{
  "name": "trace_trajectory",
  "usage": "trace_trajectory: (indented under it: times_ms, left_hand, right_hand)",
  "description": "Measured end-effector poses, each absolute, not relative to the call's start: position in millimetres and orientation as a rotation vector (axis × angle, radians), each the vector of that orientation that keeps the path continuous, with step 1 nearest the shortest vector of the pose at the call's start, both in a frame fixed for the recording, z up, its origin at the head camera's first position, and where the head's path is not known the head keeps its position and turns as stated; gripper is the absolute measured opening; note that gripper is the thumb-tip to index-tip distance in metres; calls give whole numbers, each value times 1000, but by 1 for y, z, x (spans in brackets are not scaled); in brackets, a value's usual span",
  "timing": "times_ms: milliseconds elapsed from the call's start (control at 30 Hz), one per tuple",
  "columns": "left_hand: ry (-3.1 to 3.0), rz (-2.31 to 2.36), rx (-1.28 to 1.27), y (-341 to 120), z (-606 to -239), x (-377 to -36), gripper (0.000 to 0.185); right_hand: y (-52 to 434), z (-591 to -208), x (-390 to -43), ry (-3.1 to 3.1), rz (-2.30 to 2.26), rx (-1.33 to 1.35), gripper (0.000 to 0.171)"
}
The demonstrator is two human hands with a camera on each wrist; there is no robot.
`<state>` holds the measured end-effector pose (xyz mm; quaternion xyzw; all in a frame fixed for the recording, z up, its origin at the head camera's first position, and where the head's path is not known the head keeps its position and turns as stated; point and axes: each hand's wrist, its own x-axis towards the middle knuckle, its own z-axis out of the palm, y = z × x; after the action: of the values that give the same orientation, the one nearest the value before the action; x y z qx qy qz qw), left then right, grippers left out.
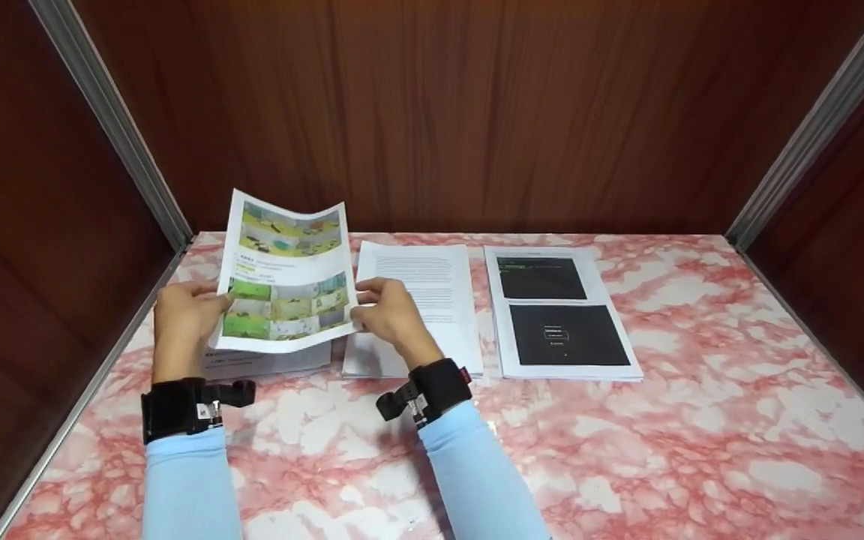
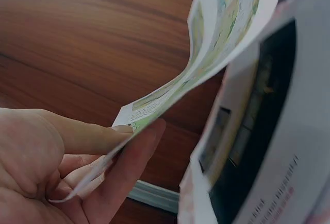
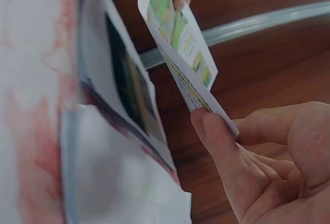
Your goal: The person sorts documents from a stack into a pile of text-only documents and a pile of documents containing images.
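**Colour sheet lifted, both hands on it**

While you hold it up, the white paper sheet printed w/ green and yellow cartoon panels (image 1: 284, 274) hangs tilted above the pink-and-white marbled tabletop (image 1: 627, 450), bowed a little, its lower edge over the leftmost stack. Your left hand (image 1: 181, 319) pinches its left edge, thumb on top and fingers under; your right hand (image 1: 391, 315) pinches the right edge the same way. Both grips look firm, not released.

Relative to that sheet: a text-only white stack (image 1: 421, 300) lies just right of it, and a stack w/ two black screenshot blocks (image 1: 559, 315) further right.

Judging by this, you're mid-pickup/inspect. Next move prob. needs even grip on both edges so the page doesn't crease or slip.
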<state>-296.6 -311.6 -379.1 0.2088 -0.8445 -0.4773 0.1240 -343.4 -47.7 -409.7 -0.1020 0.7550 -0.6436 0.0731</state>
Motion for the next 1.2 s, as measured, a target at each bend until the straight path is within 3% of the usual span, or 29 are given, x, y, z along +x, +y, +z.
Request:
trace_trajectory:
  times_ms: [500, 867, 1200]
  left_hand:
    - [-2402, -1573, 383, -273, -359, -293, 39]
    - [-2452, -1429, 339, -239, -356, -305, 33]
    - [-2318, -1562, 209, -172, -354, -318, 27]
  right_hand:
    - [-9, -394, -348, 2253, -2054, -214, 33]
    - [14, -387, -350, 2428, -2008, -136, 29]
    - [90, -365, -359, 2574, -1882, -221, 28]
